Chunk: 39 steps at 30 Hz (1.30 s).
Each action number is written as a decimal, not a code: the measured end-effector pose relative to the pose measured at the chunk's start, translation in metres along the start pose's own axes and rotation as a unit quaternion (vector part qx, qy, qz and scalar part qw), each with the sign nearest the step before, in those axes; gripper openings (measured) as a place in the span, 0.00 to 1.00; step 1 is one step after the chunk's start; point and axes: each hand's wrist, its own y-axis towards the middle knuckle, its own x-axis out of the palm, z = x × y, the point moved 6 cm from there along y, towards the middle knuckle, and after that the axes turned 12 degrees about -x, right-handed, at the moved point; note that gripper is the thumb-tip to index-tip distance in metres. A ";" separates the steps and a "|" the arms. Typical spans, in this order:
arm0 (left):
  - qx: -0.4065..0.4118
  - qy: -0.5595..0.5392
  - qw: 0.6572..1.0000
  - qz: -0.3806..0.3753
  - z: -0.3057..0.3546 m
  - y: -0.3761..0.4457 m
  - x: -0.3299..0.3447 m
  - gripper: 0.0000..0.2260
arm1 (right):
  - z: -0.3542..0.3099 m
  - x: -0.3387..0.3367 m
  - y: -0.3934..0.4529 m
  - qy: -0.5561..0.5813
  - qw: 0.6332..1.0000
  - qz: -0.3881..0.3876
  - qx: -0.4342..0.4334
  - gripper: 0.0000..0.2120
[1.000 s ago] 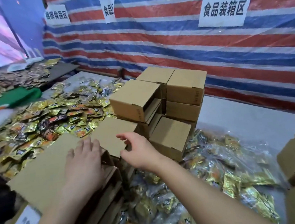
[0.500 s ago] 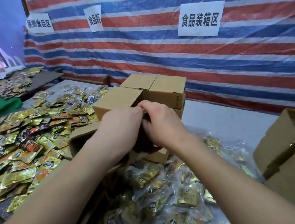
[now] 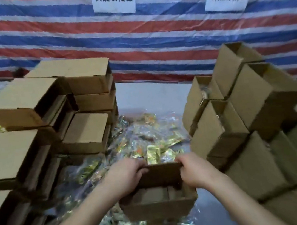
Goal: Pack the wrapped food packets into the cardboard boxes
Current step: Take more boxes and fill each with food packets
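At the far left a stack of empty cardboard boxes (image 3: 33, 114) rises beside the heap of wrapped food packets (image 3: 143, 140), which lie in clear plastic and blur together. The left hand (image 3: 126, 176) reaches in from below with its forearm angled up, fingers curled over the far left corner of the open box (image 3: 158, 201) held over the packets. The right hand (image 3: 195, 170) mirrors it on the far right corner, its fingertips hidden inside the rim, and further right more boxes (image 3: 244, 101) stand piled, cut off by the frame edge.
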 end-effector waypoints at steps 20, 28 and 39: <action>0.002 -0.025 0.996 -0.085 -0.012 -0.026 0.113 0.20 | 0.034 0.117 -0.022 0.069 0.996 -0.028 -0.042 0.14; -0.038 -0.195 0.956 -0.215 -0.024 -0.011 0.118 0.19 | 0.032 0.131 -0.026 0.067 0.989 -0.097 -0.084 0.19; -0.048 0.109 0.984 -0.129 -0.049 0.097 0.143 0.40 | 0.039 0.120 -0.011 0.199 0.967 -0.131 -0.086 0.30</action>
